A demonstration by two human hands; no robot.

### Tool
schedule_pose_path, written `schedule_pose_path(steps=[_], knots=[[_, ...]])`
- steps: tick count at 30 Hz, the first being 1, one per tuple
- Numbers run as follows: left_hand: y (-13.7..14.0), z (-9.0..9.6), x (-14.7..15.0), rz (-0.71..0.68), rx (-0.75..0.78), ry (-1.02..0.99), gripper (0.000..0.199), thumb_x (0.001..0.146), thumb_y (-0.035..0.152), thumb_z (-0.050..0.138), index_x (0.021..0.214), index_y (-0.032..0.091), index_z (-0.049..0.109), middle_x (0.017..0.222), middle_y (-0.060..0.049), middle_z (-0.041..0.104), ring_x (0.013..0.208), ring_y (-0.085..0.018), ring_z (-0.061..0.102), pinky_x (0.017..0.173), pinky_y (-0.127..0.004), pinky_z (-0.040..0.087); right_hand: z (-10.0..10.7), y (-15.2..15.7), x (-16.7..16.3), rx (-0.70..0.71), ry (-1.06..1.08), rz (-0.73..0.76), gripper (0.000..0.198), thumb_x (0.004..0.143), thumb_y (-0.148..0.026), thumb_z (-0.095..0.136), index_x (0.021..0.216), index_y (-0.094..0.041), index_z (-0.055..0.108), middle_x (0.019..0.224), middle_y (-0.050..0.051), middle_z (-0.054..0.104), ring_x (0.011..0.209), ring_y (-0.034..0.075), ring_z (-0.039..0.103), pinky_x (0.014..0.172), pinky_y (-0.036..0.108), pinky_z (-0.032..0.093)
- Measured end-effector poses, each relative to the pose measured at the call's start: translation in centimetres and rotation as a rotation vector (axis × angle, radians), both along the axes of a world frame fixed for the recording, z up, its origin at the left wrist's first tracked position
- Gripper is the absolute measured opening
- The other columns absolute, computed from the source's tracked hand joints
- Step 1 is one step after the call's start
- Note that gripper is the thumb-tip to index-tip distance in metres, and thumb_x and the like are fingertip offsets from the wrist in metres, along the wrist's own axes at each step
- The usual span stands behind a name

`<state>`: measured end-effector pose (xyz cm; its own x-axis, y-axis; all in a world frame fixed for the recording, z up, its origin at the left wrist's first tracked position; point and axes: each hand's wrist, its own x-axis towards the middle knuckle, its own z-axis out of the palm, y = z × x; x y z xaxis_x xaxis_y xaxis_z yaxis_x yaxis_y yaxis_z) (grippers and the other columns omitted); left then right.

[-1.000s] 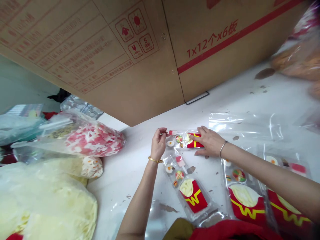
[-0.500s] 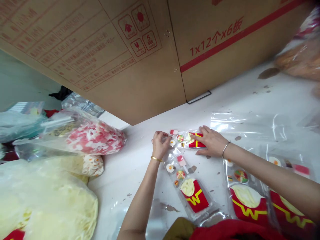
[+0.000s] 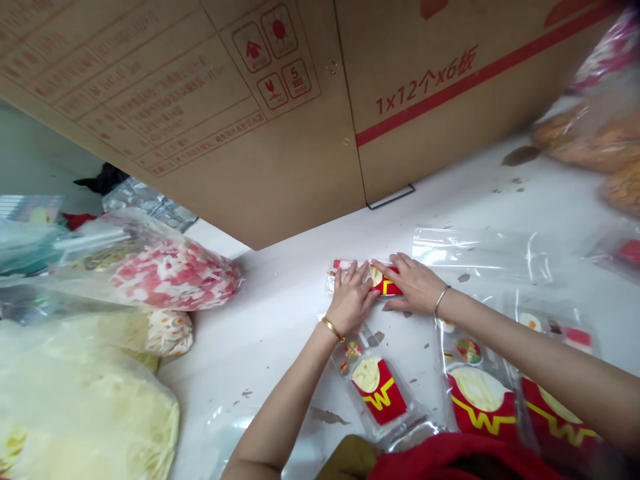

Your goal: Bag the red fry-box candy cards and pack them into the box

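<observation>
A clear plastic tray [image 3: 330, 283] lies crosswise on the white table, holding small food-shaped pieces and a red fries box piece [image 3: 388, 280] with a yellow zigzag. My left hand [image 3: 351, 298] lies over the tray's middle, fingers stretched and pressing on it, hiding several pieces. At the right end, my right hand [image 3: 414, 285] rests with fingers apart, index finger on the fries box piece and thumb near the lower edge. Just below lies a second filled tray [image 3: 379, 393], partly under my left wrist.
A big cardboard carton [image 3: 300, 173] stands behind. Bags of pink-white pieces [image 3: 175, 273] and pale yellow pieces [image 3: 90, 393] sit left. More filled trays [image 3: 480, 393] lie front right under my right forearm. A clear empty sleeve [image 3: 480, 250] and bags of orange-brown pieces [image 3: 575, 140] are right.
My left hand has moved right from the tray's left end onto its middle, its fingers now stretched out. My right hand stays at the right end. The view has shifted slightly.
</observation>
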<state>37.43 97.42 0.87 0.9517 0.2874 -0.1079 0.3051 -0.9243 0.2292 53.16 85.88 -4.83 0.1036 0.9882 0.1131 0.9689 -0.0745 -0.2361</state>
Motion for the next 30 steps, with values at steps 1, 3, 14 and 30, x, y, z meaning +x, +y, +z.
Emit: schedule_pose_path(steps=[1, 3, 14, 30], knots=[[0.1, -0.2, -0.1, -0.002, -0.022, 0.003, 0.033, 0.094, 0.038, 0.034, 0.115, 0.025, 0.057, 0.148, -0.004, 0.032, 0.140, -0.028, 0.018, 0.110, -0.059, 0.013, 0.0, 0.0, 0.0, 0.001, 0.000, -0.001, 0.096, 0.071, -0.069, 0.058, 0.146, -0.018, 0.025, 0.129, 0.023, 0.042, 0.122, 0.040, 0.036, 0.097, 0.047, 0.034], [0.5, -0.2, -0.4, 0.008, -0.028, -0.030, 0.036, 0.095, 0.038, 0.033, 0.122, 0.025, 0.053, 0.147, -0.005, 0.033, 0.140, -0.026, 0.018, 0.111, -0.058, 0.011, 0.0, 0.0, 0.0, 0.001, -0.003, -0.007, 0.097, 0.070, -0.068, 0.059, 0.146, -0.018, 0.024, 0.130, 0.023, 0.041, 0.122, 0.040, 0.036, 0.097, 0.046, 0.034], [1.1, 0.3, -1.5, 0.094, 0.005, -0.154, 0.037, 0.093, 0.040, 0.041, 0.124, 0.025, 0.053, 0.146, -0.008, 0.034, 0.139, -0.028, 0.021, 0.111, -0.059, 0.012, 0.6, 0.2, 0.0, -0.096, 0.017, -0.018, 0.091, 0.069, -0.071, 0.059, 0.144, -0.029, 0.029, 0.136, 0.021, 0.038, 0.124, 0.042, 0.034, 0.096, 0.049, 0.033], [6.4, -1.2, -3.5, 0.726, -0.533, -0.341, 0.045, 0.078, 0.051, 0.060, 0.108, 0.018, 0.065, 0.101, -0.007, 0.061, 0.090, -0.016, 0.057, 0.085, -0.029, 0.046, -0.7, 0.5, -0.3, -0.024, 0.150, -0.050, 0.087, 0.080, -0.073, 0.038, 0.147, -0.020, 0.019, 0.148, 0.017, 0.028, 0.138, 0.034, 0.016, 0.108, 0.052, 0.022]])
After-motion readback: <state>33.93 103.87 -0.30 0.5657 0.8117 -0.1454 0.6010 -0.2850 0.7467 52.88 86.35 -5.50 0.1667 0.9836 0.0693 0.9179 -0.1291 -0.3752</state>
